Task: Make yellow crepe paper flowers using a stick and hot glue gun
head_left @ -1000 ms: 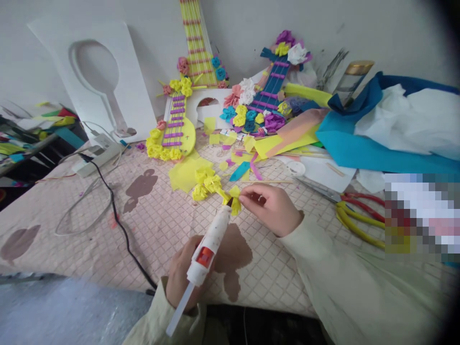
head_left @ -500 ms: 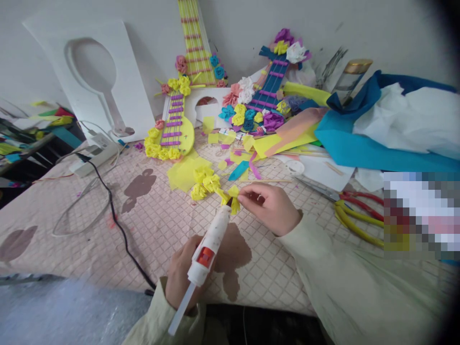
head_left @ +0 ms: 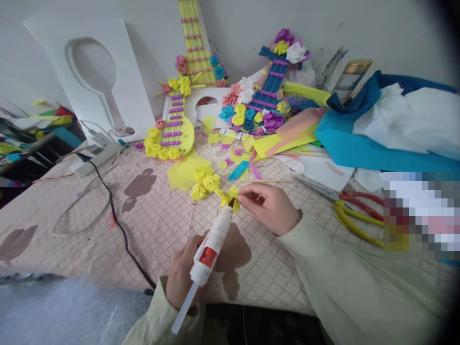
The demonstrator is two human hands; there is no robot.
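Observation:
My left hand is closed round a white hot glue gun, whose glue stick sticks out of the back. The gun's dark nozzle meets a yellow crepe paper flower, though whether they touch I cannot tell. With thumb and forefinger, my right hand pinches the right edge of that paper flower. Several finished yellow paper flowers lie just beyond, beside a flat yellow paper sheet. A blue paper strip rests further back.
Decorated paper guitars, one yellow and one blue, lean at the back. Scissors lie to the right. A white cut-out board and a power strip with a black cable occupy the left. Blue paper is piled at right.
The glue gun has shifted slightly to the right and turned a little in my left hand. My right hand stays in place, pinching the paper flower.

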